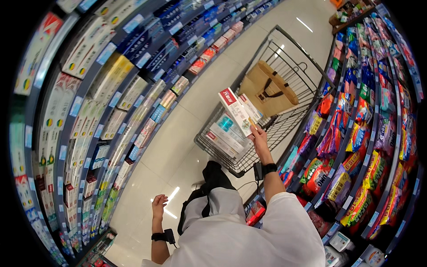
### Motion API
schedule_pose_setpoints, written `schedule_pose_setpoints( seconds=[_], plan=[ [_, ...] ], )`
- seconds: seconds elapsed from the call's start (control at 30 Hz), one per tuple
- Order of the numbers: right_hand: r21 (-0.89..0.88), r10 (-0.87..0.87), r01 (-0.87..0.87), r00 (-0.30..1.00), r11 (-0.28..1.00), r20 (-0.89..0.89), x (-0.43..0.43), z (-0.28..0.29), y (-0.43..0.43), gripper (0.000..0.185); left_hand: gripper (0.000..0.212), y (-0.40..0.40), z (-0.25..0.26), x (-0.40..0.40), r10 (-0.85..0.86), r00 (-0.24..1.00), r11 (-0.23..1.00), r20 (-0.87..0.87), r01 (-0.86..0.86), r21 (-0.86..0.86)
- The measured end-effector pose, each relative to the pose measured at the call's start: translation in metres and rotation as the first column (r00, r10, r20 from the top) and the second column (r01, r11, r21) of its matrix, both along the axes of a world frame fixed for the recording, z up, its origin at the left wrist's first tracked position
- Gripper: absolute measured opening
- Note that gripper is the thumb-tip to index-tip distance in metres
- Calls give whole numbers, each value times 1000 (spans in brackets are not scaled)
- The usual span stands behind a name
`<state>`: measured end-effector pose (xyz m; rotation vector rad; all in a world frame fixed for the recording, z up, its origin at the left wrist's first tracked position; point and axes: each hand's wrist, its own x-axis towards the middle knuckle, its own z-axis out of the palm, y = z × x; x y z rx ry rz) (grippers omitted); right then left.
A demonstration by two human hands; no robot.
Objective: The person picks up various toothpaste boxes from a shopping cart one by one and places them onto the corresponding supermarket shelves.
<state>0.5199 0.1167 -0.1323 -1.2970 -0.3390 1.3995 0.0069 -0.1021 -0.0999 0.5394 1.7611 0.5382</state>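
Observation:
My right hand (259, 136) grips one end of a white toothpaste box (236, 111) with a red panel, tilted above the wire shopping cart (237, 172). Inside the cart, a brown paper bag (255, 80) with dark handles leans at the far end. Another white and red box (253, 109) shows just behind the held one. Nearer me in the basket lie a teal-and-clear package (224, 122) and long white boxes (220, 144). My left hand (159, 204) hangs low over the floor at my side, its fingers loosely curled and nothing visible in it.
To the left, shelves (71, 115) carry rows of boxed toothpaste. Bagged laundry products (355, 207) fill the shelves on the right, close beside the cart. Pale glossy tile floor (160, 147) runs along the aisle between them. A red package (256, 213) sits low by my right side.

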Motion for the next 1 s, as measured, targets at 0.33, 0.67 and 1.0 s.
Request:
schedule_pose_setpoints(
  seconds=[0.33, 0.67, 1.0],
  plan=[
    [240, 233, -195, 962, 951, -143, -145, 111, -19, 37, 20, 1, 70, -17, 18, 1000, 901, 26, -27, 432],
    [440, 615, -508, 776, 740, -139, -282, 185, -86, 45, 43, -22, 196, -46, 101, 992, 601, 82, -126, 789],
    [415, 882, -811, 470, 412, 42, -369, 233, -177, 39, 60, -106, 267, -85, 354, 832, 244, 426, -522, 817]
  ],
)
